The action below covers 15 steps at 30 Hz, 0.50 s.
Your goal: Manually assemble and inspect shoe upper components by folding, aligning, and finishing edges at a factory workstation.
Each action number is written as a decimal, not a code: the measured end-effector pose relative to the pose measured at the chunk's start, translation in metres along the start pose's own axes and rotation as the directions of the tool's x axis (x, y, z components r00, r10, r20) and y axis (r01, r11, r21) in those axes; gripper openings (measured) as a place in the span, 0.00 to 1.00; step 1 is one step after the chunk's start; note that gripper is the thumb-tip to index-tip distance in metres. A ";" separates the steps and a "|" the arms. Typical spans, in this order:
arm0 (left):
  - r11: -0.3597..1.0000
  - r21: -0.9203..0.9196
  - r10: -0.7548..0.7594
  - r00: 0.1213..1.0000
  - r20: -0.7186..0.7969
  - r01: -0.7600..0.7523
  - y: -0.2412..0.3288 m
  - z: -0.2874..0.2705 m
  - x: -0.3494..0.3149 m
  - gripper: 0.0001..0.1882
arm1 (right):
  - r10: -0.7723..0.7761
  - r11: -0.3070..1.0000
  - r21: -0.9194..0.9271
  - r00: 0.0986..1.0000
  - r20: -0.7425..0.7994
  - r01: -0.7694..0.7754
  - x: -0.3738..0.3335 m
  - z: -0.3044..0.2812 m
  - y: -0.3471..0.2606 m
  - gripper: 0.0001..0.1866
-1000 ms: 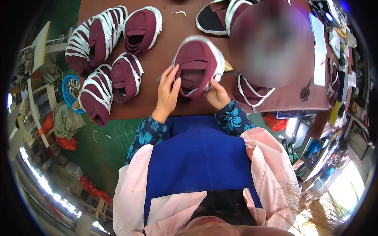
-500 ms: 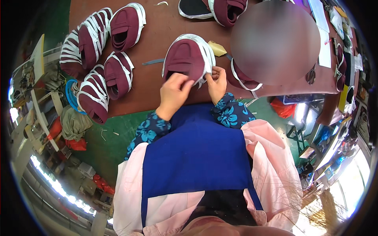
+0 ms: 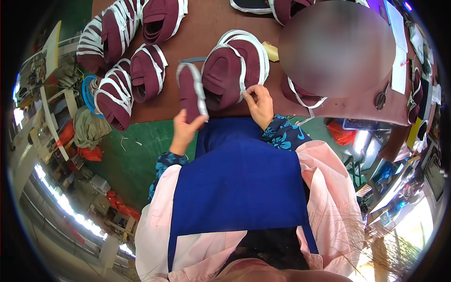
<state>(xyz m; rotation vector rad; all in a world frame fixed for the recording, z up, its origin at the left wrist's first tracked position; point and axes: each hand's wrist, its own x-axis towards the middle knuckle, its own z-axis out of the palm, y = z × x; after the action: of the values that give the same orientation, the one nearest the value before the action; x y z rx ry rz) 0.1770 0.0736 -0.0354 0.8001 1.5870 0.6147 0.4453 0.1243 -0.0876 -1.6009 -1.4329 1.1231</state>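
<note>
Upper [image 3: 235,70] maroon, white-edged, on table | strip [image 3: 191,91] in left hand [image 3: 184,129]

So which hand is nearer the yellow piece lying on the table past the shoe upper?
Right. The right hand pinches the maroon shoe upper at its near edge, just short of the yellow piece. The left hand holds a maroon strip farther off to the left.

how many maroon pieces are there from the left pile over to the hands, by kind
maroon fabric shoe uppers with white trim in the left pile: 5
centre maroon upper in the grip of the right hand: 1
narrow maroon fabric piece with pale edging in the left hand: 1
total: 7
</note>
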 end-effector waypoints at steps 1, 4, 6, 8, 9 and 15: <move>0.962 0.182 0.202 0.979 0.020 -0.202 -0.008 0.015 0.003 0.21 | 0.080 0.996 0.031 0.996 0.039 -0.081 -0.001 0.001 -0.002 0.07; 0.815 0.432 0.395 0.915 0.075 -0.387 -0.023 0.047 0.008 0.22 | 0.275 0.878 0.338 0.935 0.225 -0.340 -0.003 0.009 -0.013 0.05; 0.956 0.174 0.257 0.960 -0.108 -0.237 -0.022 0.055 0.010 0.24 | 0.212 0.902 0.317 0.940 0.267 -0.293 -0.001 0.010 -0.023 0.06; 0.974 -0.081 0.203 0.972 -0.120 -0.214 -0.005 0.050 0.009 0.29 | 0.273 0.828 0.491 0.960 0.068 -0.270 0.000 0.007 -0.035 0.08; 0.961 -0.247 0.095 0.989 -0.116 -0.121 0.003 0.042 0.006 0.27 | 0.282 0.877 0.421 0.957 -0.067 -0.229 0.002 0.004 -0.026 0.11; 0.768 -0.640 -0.094 0.993 -0.066 0.030 0.007 0.007 -0.007 0.23 | 0.340 0.922 0.265 0.919 -0.200 -0.284 0.010 -0.005 0.036 0.13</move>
<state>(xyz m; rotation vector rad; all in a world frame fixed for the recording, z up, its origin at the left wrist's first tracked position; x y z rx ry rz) 0.1856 0.0724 -0.0272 0.2000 1.3410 1.0820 0.4637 0.1293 -0.1203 -1.7675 -0.8710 1.1758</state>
